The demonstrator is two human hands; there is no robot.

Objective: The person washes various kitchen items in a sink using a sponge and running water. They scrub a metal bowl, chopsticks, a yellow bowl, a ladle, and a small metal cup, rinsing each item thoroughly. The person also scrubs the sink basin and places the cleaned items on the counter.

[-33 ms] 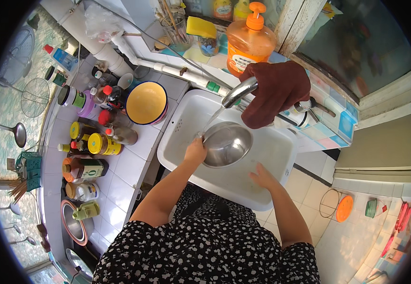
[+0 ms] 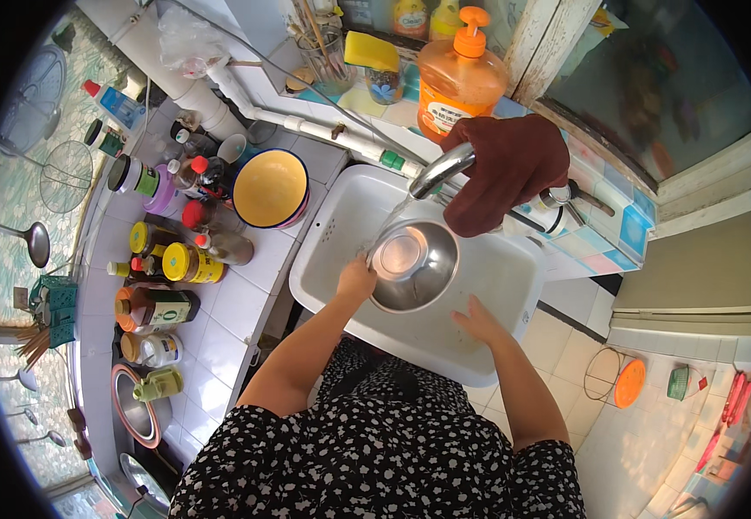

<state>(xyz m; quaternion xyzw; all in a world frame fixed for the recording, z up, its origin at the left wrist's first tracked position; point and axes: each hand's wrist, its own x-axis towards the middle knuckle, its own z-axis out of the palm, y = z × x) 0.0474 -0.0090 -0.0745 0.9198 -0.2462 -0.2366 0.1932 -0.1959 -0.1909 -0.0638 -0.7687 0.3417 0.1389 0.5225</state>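
Over the white sink (image 2: 328, 195), my left hand (image 2: 356, 278) grips the left rim of a shiny metal bowl (image 2: 427, 281). Its round flat bottom catches the light; I cannot tell whether its inside or outside faces me. A stream of water runs from the chrome tap (image 2: 442, 170) onto the bowl's upper left edge. Draped over the back of the tap is a dark red cloth (image 2: 514, 173). My right hand (image 2: 479, 322) hovers above the right part of the sink, its fingers apart and nothing in them.
On the left counter stand a yellow-lined enamel bowl (image 2: 270, 189), a yellow-lidded jar (image 2: 192, 263) and several bottles. An orange pump bottle (image 2: 460, 82) and a yellow sponge (image 2: 372, 52) stand on the ledge behind the sink. An orange round item (image 2: 629, 381) sits at the lower right.
The metal bowl has tilted in my left hand, so its round bottom now shows. My right hand has barely moved.
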